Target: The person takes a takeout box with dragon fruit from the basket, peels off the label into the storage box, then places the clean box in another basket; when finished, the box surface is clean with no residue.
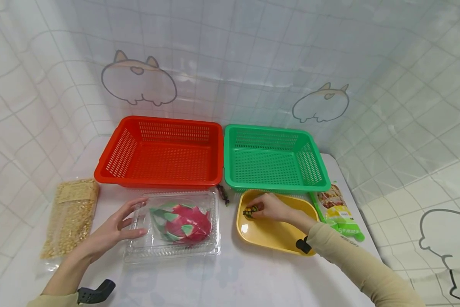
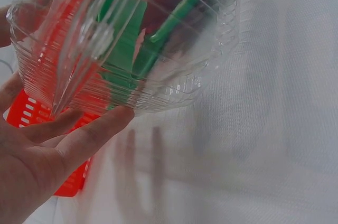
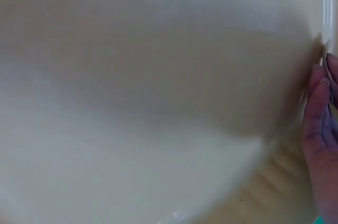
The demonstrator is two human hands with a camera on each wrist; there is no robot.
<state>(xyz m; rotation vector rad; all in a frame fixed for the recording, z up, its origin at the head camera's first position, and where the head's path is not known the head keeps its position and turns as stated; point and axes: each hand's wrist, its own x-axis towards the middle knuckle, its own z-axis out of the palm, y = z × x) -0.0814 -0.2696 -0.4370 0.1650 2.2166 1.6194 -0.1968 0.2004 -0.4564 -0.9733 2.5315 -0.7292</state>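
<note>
My left hand [image 1: 112, 230] is at the left side of a clear plastic box [image 1: 137, 251], fingers spread and fairly straight, fingertips at its edge. Through the box shows a pink dragon fruit [image 1: 187, 224] with green scales. In the left wrist view, the box [image 2: 174, 94] has ridged walls, and one fingertip reaches its lower edge. My right hand [image 1: 273, 207] reaches into a yellow basin [image 1: 268, 238] and pinches a small black-and-gold packet [image 1: 249, 212] near the left wall. In the right wrist view, the right hand [image 3: 322, 113] is at the edge, holding something thin.
Behind stand a red basket [image 1: 168, 162] and a green basket [image 1: 268, 164]. A small dark wrapped piece [image 1: 223, 195] lies in front of the gap between them. A bag of yellowish grains [image 1: 70, 213] lies at left, a green food packet [image 1: 339, 211] at right.
</note>
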